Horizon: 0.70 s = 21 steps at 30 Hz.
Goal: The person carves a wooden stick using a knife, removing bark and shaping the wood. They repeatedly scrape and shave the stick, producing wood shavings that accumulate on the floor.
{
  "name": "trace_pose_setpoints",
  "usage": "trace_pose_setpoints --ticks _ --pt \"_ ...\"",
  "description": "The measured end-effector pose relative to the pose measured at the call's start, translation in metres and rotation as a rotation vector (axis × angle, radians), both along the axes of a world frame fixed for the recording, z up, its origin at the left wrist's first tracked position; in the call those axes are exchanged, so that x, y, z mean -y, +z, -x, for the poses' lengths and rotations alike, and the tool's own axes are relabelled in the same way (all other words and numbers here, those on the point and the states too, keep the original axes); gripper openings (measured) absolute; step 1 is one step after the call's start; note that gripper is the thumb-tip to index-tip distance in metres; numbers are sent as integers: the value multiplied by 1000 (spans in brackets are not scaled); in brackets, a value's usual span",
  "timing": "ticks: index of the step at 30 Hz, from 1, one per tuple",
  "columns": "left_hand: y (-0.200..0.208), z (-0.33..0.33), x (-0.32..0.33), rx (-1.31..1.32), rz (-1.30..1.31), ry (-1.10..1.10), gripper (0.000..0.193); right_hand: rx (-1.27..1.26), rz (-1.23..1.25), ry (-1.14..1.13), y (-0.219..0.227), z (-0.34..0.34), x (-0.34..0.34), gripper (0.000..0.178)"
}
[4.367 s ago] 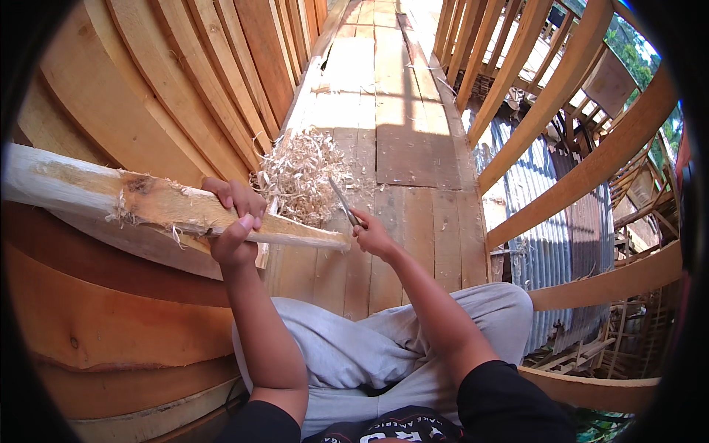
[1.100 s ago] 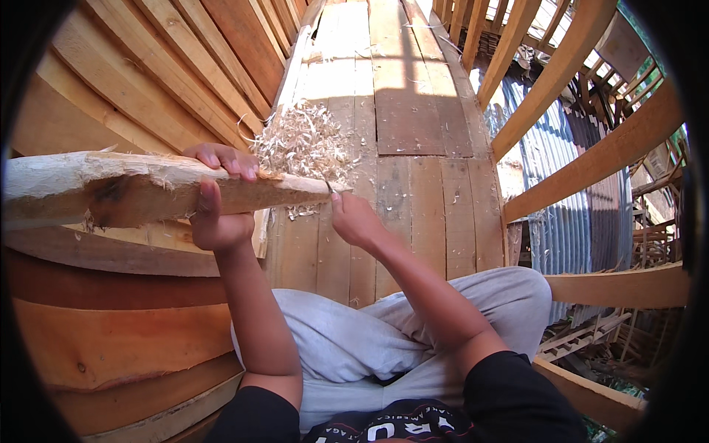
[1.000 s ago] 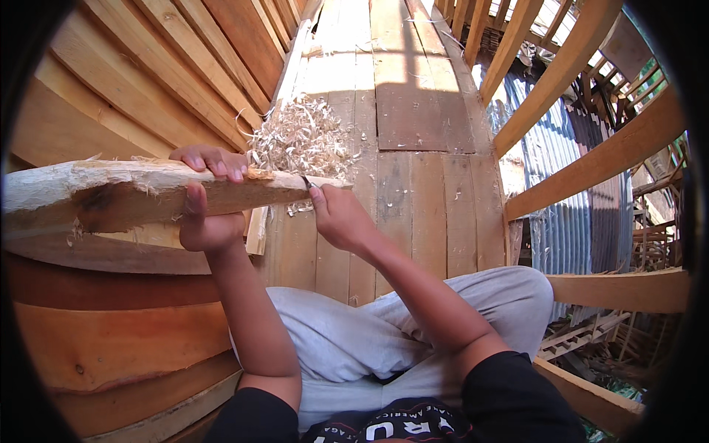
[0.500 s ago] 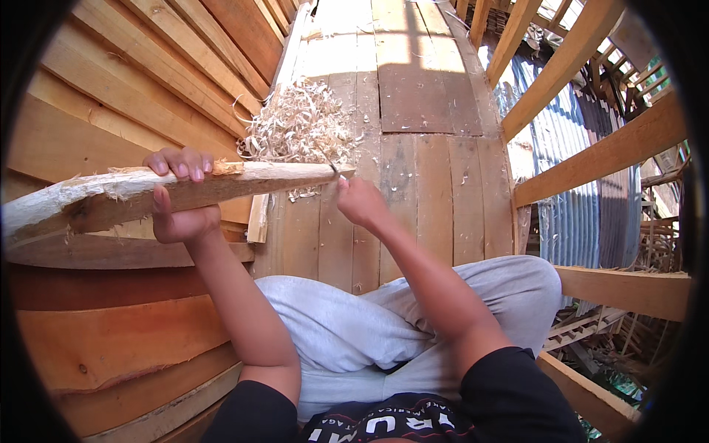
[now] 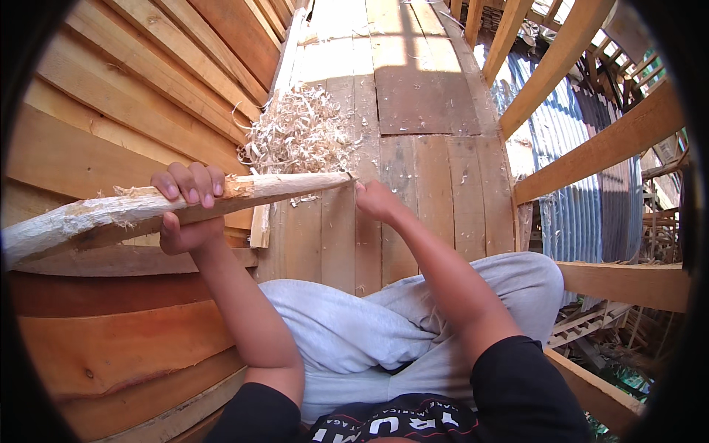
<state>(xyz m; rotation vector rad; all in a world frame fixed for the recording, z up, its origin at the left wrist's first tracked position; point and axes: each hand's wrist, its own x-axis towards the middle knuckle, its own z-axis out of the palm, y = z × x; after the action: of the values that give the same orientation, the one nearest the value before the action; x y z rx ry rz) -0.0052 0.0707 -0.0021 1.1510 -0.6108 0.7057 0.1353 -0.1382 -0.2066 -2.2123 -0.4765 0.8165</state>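
A long piece of pale wood [image 5: 281,186], its bark stripped and its right end tapered, reaches from the left rim across in front of me. My left hand [image 5: 190,203] is wrapped round its middle, fingers over the top and thumb below. At the tapered tip, my right hand [image 5: 378,201] is closed on a small knife [image 5: 350,176]. Only a bit of dark blade shows against the wood; the handle is hidden in the fist. Rough, splintered patches mark the wood beside my left hand.
Curled wood shavings [image 5: 299,133] lie heaped on the plank floor [image 5: 436,192] beyond the wood. On the left rises a wall of overlapping boards [image 5: 111,96]. To the right are wooden railing bars [image 5: 598,159], with blue corrugated sheets [image 5: 569,192] outside. My crossed legs [image 5: 354,317] are close below.
My right hand and the knife have moved a little right, out to the wood's tip. The wood and my left hand have shifted slightly right, and the wood has tilted a little.
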Motion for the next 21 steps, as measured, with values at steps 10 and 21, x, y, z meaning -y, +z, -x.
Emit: trace_pose_setpoints --ticks 10,21 --pt "7 5 11 -30 -40 85 31 2 -288 173 113 44 -19 51" --pt "2 12 -11 5 -15 27 30 104 -318 201 126 60 -24 49"
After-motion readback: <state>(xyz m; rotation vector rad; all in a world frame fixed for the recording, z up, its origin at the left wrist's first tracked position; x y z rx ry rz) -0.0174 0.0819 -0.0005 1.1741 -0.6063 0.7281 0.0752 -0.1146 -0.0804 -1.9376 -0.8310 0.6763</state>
